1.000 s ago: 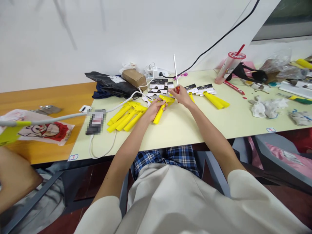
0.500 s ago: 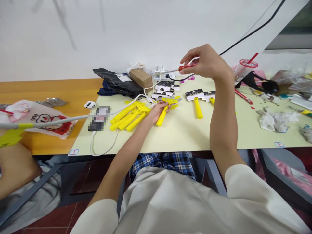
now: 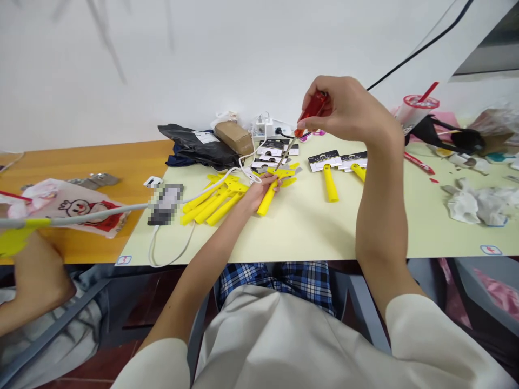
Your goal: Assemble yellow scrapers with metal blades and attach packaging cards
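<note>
Holding a yellow tool (image 3: 266, 202) by its upper part, head view: left hand (image 3: 259, 193) closed round it, low over the pale tabletop (image 3: 308, 232), handle slanting down toward the person. Right hand (image 3: 344, 108) raised, wrist bent, fingers gripping the red handle of a screwdriver (image 3: 311, 112). Shaft slopes down and left; tip at the head of the yellow tool, contact too small to confirm. Pile of yellow handles (image 3: 219, 200) lies just beside the left hand, on the person's left. Carded yellow tool (image 3: 331, 186) lies apart, to the right of the held one; another (image 3: 358, 170) partly behind the right forearm. Black-and-white cards (image 3: 272, 147) sit beyond the left hand, near a brown box (image 3: 233, 137) and black plastic bag (image 3: 198, 145). White cable (image 3: 203, 189) crosses above the pile.
</note>
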{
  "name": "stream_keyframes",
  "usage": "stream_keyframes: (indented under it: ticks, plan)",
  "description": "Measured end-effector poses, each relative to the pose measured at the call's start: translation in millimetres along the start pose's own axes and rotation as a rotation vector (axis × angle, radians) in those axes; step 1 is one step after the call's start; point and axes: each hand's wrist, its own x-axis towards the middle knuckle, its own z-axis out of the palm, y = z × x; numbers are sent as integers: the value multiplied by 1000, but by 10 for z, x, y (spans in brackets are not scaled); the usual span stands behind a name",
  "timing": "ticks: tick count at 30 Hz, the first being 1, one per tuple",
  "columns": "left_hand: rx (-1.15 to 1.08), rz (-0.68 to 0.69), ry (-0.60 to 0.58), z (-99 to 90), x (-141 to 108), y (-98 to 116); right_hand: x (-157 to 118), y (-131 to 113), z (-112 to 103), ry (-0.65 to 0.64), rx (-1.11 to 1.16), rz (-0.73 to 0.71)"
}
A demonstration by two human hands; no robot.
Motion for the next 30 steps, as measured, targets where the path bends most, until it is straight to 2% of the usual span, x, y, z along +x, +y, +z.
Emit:
stream_keyframes:
  ticks: [4,7,12,16,22,30]
  plan:
    - [24,-17,23,45,-41,16,17,-102,62,3,19,2]
    - [33,-9,47,73,-60,18,32,-92,89,-1,-45,-11]
    - [56,-8,18,64,-53,16,22,-67,79,3,-150,-27]
    - [55,-2,-12,56,-49,13,12,-75,72,18,-149,-14]
    - [23,-10,50,80,-70,22,3,-98,86,7,-134,-9]
    - [-2,-12,22,42,-26,6,7,-94,95,3,-161,-17]
